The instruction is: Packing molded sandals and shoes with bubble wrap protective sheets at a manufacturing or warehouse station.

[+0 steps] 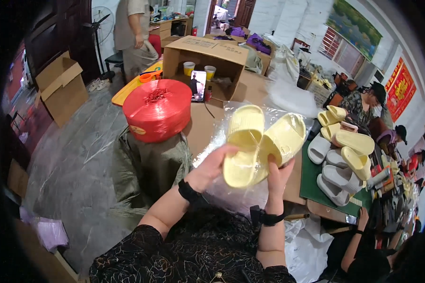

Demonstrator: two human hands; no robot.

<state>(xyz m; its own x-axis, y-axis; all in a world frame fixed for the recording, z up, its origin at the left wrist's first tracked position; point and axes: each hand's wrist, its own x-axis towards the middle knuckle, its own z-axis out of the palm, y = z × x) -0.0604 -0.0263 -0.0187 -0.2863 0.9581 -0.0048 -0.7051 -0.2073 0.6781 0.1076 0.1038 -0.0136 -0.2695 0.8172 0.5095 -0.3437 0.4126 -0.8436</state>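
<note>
Cardboard carton [61, 87] at far left lies flaps open on the plastic-sheeted floor [75, 155]; contents not visible to us. Next rightward we note a red spool of packing twine [158, 109] resting on a green sack [151, 162], prob. kept within reach of the bench. Behind it, a large open cardboard box [208, 59] lies on its side w/ mouth toward us, serving as a shelf: two yellow cups [199, 70] stand inside and a phone [198, 86] leans upright at its mouth, screen facing the worker.

Centre: our left hand [210, 167] supports a pair of pale yellow slides [257, 144] from below, thumb extended along the near sole, other fingers hidden behind it, so their spread we cannot tell. Our right hand [279, 175] grips the lower edge of the other slide, fingers pressed together on it. The pair sits raised above the brown worktable [200, 125], inside or against a clear plastic bag [250, 113]; which, we cannot tell. Slides are held sole-to-sole, seemingly to keep them paired.

Right: more slides, yellow and grey-white [337, 158], lie loose on a green mat [314, 184]. Other people sit at far right; one stands at top left.
</note>
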